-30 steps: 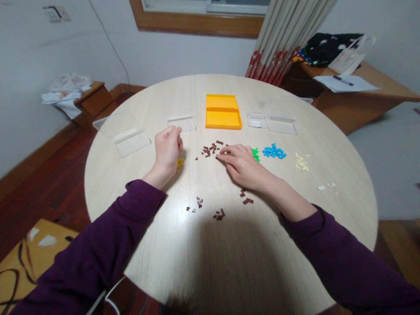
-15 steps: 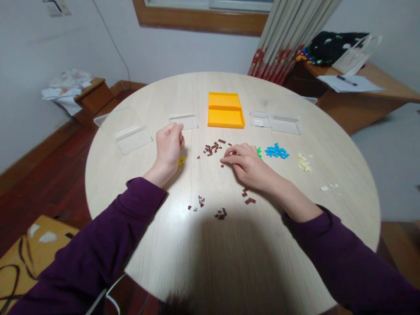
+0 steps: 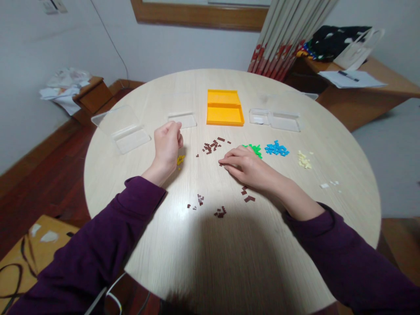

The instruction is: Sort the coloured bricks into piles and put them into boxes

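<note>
My left hand (image 3: pixel 166 146) is closed in a fist beside a small pile of yellow pieces (image 3: pixel 180 160); whatever it may hold is hidden. My right hand (image 3: pixel 246 164) reaches in over the table, thumb and fingertips pinched at a small brown building-brick piece (image 3: pixel 221 165) on the surface. Just beyond those fingertips lies a loose pile of brown pieces (image 3: pixel 210 147). Nearer to me are three smaller brown groups: one at left (image 3: pixel 200 199), one in the middle (image 3: pixel 220 213) and one at right (image 3: pixel 249 198). Green pieces (image 3: pixel 255 151) are partly covered by my right hand.
Blue pieces (image 3: pixel 276 148), cream pieces (image 3: pixel 304 160) and white pieces (image 3: pixel 324 186) lie to the right on the round table (image 3: pixel 278 262). An open yellow case (image 3: pixel 225 123) stands at the back, with clear plastic boxes (image 3: pixel 133 139) at left and more clear boxes (image 3: pixel 285 123) at right.
My right hand has shifted slightly left and down, its fingertips now reaching the lone brown piece. More of the green pile shows. My left fist holds its pose.
</note>
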`<state>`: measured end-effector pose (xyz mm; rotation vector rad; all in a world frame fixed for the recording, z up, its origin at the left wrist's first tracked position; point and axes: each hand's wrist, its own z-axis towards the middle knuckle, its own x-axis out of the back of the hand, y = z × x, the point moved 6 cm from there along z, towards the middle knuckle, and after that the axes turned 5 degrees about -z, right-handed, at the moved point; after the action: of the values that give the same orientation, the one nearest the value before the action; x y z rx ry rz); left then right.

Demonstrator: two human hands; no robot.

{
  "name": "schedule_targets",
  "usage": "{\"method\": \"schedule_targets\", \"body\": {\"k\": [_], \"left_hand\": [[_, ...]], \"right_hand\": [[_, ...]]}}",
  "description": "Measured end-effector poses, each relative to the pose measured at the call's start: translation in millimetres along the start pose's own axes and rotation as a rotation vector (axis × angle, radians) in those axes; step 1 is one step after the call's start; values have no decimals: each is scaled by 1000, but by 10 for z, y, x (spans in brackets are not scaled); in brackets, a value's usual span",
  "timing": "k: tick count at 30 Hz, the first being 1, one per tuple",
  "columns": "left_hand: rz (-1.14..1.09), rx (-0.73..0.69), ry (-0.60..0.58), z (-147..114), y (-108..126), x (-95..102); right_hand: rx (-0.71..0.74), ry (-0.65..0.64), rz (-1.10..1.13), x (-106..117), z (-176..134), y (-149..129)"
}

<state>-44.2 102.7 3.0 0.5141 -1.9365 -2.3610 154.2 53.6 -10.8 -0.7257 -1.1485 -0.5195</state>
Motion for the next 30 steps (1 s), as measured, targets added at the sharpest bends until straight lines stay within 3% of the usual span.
{"method": "schedule_targets", "body": {"k": [23,30], "left_hand": [[-16,4,10,8,-13,-3],[-13,5,11,13,-25,2]], "right_hand": [[22,-70,78,72,-48,33],[61,-201,106,130,-109,47]]}}
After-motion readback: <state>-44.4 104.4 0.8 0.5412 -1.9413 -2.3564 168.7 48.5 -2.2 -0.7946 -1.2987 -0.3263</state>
